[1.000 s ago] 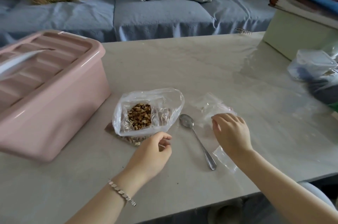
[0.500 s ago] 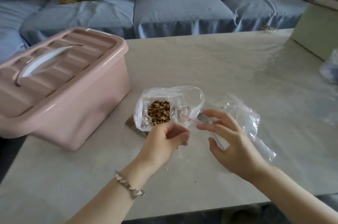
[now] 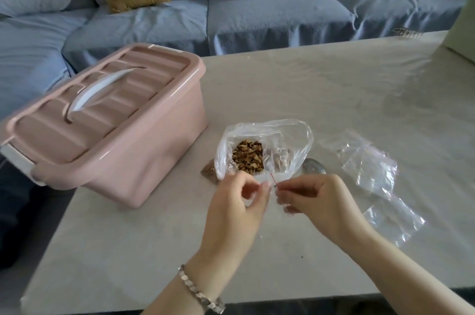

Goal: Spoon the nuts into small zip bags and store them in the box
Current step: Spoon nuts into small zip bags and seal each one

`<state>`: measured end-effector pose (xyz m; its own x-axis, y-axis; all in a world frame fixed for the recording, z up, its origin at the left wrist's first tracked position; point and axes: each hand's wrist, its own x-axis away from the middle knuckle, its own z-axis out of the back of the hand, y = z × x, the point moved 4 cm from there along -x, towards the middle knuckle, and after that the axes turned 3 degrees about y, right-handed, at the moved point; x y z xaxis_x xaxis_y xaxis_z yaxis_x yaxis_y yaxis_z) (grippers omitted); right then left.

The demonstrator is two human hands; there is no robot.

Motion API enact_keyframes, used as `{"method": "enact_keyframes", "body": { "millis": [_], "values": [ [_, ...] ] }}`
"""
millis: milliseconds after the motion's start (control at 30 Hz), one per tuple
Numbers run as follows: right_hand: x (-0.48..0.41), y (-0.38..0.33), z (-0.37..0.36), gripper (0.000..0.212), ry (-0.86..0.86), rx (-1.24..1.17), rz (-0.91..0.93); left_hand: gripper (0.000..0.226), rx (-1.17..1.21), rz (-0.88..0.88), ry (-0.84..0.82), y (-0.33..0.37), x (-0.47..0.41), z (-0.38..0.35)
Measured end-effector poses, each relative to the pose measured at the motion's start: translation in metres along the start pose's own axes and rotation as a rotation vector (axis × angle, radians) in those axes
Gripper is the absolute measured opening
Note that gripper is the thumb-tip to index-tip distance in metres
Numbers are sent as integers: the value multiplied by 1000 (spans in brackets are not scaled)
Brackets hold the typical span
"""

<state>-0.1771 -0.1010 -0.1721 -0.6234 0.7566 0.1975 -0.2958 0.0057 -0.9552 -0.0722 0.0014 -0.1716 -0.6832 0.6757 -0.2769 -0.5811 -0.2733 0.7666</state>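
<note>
**A:** Nuts [image 3: 248,159] sit in the big clear bag [image 3: 264,150], mouth propped open, just beyond the grip. Why so close?

**B:** I'd say so a spoonful travels the shortest way. Both hands meet over the table [image 3: 308,88]: the left hand [image 3: 237,208] and the right hand [image 3: 317,204] each pinch the red-striped top of one small zip bag [image 3: 274,184], thumbs and forefingers clenched on it. It looks like they are parting the seal, though the film is too clear to see whether it has opened.

**A:** And the spoon [image 3: 314,166]?

**B:** Lying just past the right grip, its bowl showing, its handle hidden behind that hand. Nobody holds it.

**A:** The spare zip bags [image 3: 370,165]?

**B:** Flat, to the right of the grip, within easy reach.

**A:** The box [image 3: 108,119]?

**B:** Left of the grip, lid on, so it must be opened before storing.

**A:** Room?

**B:** Bare table beyond the nuts bag. The near edge lies just under the wrists, and the box's left end overhangs the table's left edge.
</note>
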Motion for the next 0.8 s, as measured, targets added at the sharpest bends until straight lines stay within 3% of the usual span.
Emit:
{"method": "enact_keyframes", "body": {
  "millis": [67, 133, 333, 500, 567, 700, 800],
  "values": [
    [6, -5, -6, 26, -50, 33, 37, 29, 62, 110, -143, 1, 3, -8],
    [9, -7, -8, 38, -82, 119, 94, 34, 102, 174, -176, 2, 4, -10],
    [7, -7, -7, 25, -105, 192, 102, 35, 234, 300, -356, -7, 6, -16],
    [3, -4, -2, 11, -77, 126, -28, 27, 369, 374, -431, -6, 9, -17],
    [3, -2, 0, 17, -90, 112, -80, 24, 427, 408, -456, -5, 10, -17],
    [5, 0, 1, 27, -127, 103, -145, 26, 444, 374, -476, -4, 11, -14],
    [3, 6, 1, 29, -190, -32, -224, 27, 464, 278, -478, -2, 11, -14]
  ]
}}
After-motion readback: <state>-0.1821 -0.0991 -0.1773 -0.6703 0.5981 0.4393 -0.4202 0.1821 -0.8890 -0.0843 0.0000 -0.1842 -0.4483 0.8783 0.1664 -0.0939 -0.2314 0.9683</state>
